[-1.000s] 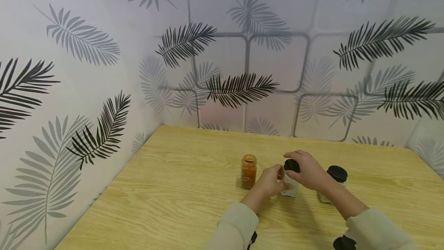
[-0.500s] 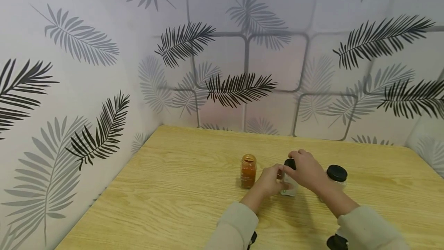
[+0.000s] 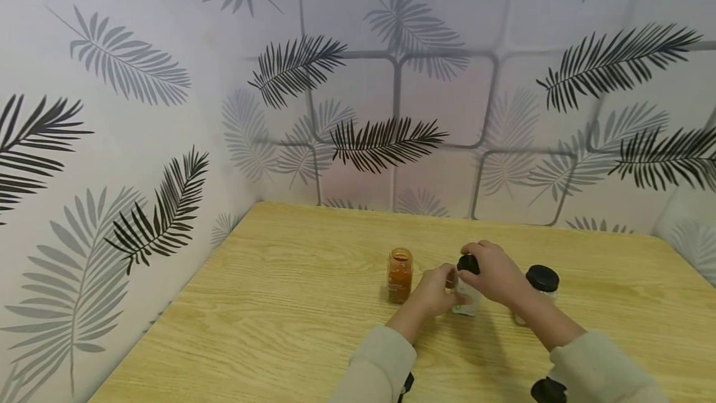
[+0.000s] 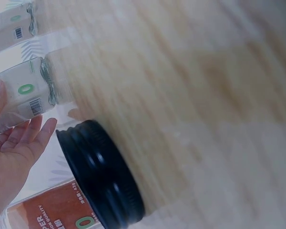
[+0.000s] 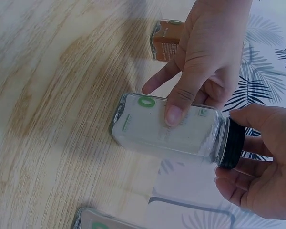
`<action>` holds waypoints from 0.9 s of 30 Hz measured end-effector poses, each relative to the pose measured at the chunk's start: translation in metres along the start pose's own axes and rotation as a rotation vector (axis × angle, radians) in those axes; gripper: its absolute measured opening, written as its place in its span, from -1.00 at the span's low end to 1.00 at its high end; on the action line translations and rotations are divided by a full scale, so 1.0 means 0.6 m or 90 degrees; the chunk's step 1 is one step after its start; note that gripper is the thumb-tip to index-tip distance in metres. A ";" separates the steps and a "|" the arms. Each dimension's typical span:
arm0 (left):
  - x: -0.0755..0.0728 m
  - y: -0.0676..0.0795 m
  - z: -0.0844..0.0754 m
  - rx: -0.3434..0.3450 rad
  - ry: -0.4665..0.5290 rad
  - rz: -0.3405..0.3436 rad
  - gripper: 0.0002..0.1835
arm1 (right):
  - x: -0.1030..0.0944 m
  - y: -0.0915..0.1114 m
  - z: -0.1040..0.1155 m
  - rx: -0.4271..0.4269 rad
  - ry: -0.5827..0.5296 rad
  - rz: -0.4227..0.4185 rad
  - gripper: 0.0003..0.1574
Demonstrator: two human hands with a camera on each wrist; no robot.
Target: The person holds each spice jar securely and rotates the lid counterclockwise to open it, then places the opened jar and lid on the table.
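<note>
My left hand holds the body of a clear square glass spice jar with pale contents and a green mark, its thumb across the front in the right wrist view. With thumb and fingers, my right hand grips the black screw lid at the jar's neck. The jar stands upright on the table. Left of it is an uncapped jar of orange-brown powder. A loose black lid lies before that jar in the left wrist view, hidden behind my left arm in the head view.
Another jar with a black lid stands to the right, partly behind my right forearm. The wooden table meets a wall printed with leaves at its back and left.
My right hand's fingers shift around the black lid, moving slightly right and back while showing more of it now. The left hand and the jar stay in place.
</note>
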State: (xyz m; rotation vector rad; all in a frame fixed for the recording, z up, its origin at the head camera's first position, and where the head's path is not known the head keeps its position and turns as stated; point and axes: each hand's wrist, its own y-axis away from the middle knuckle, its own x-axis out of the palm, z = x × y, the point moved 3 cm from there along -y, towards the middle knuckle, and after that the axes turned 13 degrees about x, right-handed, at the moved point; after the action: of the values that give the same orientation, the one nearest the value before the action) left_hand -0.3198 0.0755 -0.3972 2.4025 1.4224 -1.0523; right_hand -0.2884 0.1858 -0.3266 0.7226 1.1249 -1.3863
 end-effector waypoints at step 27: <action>0.000 0.002 0.004 0.009 0.001 0.001 -0.52 | 0.010 0.002 -0.005 0.023 0.031 -0.040 -0.43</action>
State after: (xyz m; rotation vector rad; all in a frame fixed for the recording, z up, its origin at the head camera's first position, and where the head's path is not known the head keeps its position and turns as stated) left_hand -0.3198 0.0734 -0.3990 2.4144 1.4190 -1.0643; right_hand -0.2884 0.1864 -0.3332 0.7555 1.1713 -1.4529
